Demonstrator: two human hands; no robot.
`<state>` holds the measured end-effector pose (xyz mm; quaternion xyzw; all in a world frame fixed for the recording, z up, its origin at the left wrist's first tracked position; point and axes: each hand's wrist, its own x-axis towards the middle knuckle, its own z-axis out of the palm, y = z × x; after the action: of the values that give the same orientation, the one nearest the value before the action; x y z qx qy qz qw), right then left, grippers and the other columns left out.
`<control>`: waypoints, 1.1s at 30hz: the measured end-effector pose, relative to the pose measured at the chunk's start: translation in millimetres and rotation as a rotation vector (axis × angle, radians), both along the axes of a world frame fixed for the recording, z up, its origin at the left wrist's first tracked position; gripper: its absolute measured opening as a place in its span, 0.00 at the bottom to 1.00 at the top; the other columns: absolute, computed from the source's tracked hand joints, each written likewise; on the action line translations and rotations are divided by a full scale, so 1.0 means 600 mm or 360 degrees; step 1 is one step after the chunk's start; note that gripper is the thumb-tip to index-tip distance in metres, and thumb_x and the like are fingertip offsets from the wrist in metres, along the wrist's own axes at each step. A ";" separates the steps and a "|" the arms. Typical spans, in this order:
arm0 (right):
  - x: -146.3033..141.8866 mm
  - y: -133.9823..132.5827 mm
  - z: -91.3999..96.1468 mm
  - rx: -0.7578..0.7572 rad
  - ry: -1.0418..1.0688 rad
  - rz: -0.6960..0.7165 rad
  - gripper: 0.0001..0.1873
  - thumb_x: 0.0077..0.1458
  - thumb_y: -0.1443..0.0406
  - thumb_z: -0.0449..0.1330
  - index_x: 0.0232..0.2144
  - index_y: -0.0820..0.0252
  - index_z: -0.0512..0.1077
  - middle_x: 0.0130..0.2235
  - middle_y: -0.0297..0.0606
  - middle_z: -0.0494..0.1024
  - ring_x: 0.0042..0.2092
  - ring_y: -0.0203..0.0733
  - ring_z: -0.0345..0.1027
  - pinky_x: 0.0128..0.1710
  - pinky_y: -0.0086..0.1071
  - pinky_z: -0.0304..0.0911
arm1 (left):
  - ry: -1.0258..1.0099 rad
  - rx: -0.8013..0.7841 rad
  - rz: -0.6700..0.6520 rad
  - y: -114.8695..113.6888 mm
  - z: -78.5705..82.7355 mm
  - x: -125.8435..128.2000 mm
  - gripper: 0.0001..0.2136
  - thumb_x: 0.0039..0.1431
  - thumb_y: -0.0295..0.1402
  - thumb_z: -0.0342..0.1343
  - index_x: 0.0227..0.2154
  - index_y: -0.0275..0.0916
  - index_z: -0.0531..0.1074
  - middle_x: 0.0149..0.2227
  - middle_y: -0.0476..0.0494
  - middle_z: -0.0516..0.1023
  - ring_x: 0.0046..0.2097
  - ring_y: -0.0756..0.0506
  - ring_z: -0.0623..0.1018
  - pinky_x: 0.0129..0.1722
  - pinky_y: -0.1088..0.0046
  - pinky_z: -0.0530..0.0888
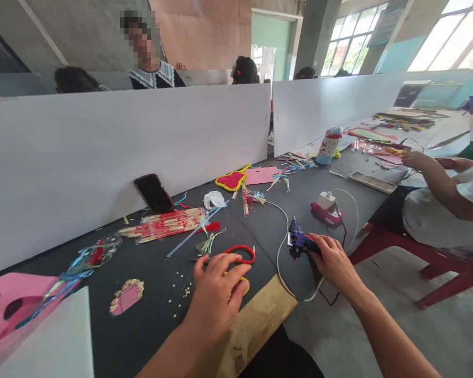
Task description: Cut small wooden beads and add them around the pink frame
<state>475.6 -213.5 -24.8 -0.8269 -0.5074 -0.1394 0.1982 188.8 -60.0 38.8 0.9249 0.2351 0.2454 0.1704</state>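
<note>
Both my forearms (173,349) reach in from the bottom edge of the frame, with a dark-clothed knee (289,357) and a stained tan board (260,320) between them. At the far lower left, a pink sheet (27,286) with holes cut in it lies partly under a white panel (59,341), with blue ribbons (76,269) trailing over the pink. Next comes a small pink piece (129,300) edged with pale bits. Above it, left of centre, a packet of red and tan sticks (169,226) lies just below a phone (154,193) that leans against the white partition (181,131). Near the middle, my left hand (218,283) is over the red-and-yellow-handled scissors (244,253), its fingers bent and slightly apart; I cannot tell whether they grip. Loose pale crumbs (185,289) lie just left of it. Right of centre, my right hand (333,262) is closed around the handle of a blue glue gun (299,240), its nozzle pointing to the top of the frame. Beyond it, a white plug (325,200) stands on a purple block (326,214). At the right edge, another person (437,215) sits on a red stool (401,252), hands over the table.
</note>
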 end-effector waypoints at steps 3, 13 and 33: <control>0.003 -0.005 0.023 0.0053 -0.0030 0.0005 0.19 0.56 0.63 0.48 0.48 0.60 0.68 0.45 0.48 0.74 0.47 0.53 0.66 0.47 0.47 0.63 | 0.0030 0.0138 0.0162 0.016 -0.014 -0.068 0.15 0.59 0.30 0.51 0.48 0.52 0.69 0.52 0.45 0.72 0.52 0.41 0.71 0.52 0.53 0.60; -0.146 0.099 0.072 0.0136 0.0303 0.0226 0.15 0.61 0.59 0.45 0.45 0.55 0.67 0.33 0.41 0.76 0.35 0.46 0.71 0.36 0.37 0.66 | 0.0211 0.0502 0.0876 0.013 -0.058 -0.298 0.09 0.58 0.36 0.54 0.24 0.47 0.76 0.52 0.45 0.72 0.58 0.32 0.62 0.49 0.46 0.61; -0.237 0.236 -0.001 -0.0253 0.0196 0.0925 0.19 0.51 0.60 0.59 0.47 0.55 0.68 0.45 0.44 0.75 0.48 0.51 0.67 0.48 0.45 0.63 | 0.0158 0.0111 0.0944 0.017 -0.057 -0.215 0.09 0.56 0.33 0.56 0.40 0.49 0.76 0.54 0.43 0.72 0.59 0.32 0.62 0.53 0.46 0.60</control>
<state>333.5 -71.9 -25.2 -0.6669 -0.7191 0.0137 0.1948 59.6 -49.6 4.6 0.8320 0.4945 0.2468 0.0476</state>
